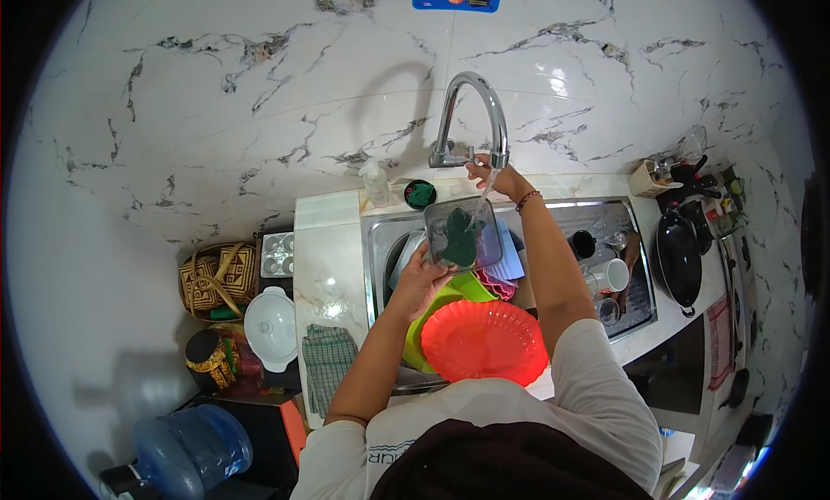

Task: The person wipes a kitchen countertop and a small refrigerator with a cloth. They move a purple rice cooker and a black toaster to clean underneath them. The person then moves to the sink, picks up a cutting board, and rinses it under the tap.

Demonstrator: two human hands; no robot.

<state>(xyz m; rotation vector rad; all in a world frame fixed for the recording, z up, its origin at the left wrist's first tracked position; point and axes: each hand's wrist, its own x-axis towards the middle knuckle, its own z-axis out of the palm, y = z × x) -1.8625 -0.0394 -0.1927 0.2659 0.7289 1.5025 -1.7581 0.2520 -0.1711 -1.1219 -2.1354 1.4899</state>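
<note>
My left hand grips the near left corner of a clear plastic container over the sink basin. Inside it lies a dark green scouring pad. Water runs from the chrome gooseneck faucet into the container. My right hand is up at the faucet's lever, its fingers around it. Below the container, a red scalloped plate rests at the sink's front, over a lime green basin. Pink scalloped ware and a pale blue plastic piece show beside the container.
A soap pump bottle and a black bowl with a green scrubber stand behind the sink. The steel drainboard holds a white mug and several glasses. Right of it lies a black wok. A checked cloth lies left.
</note>
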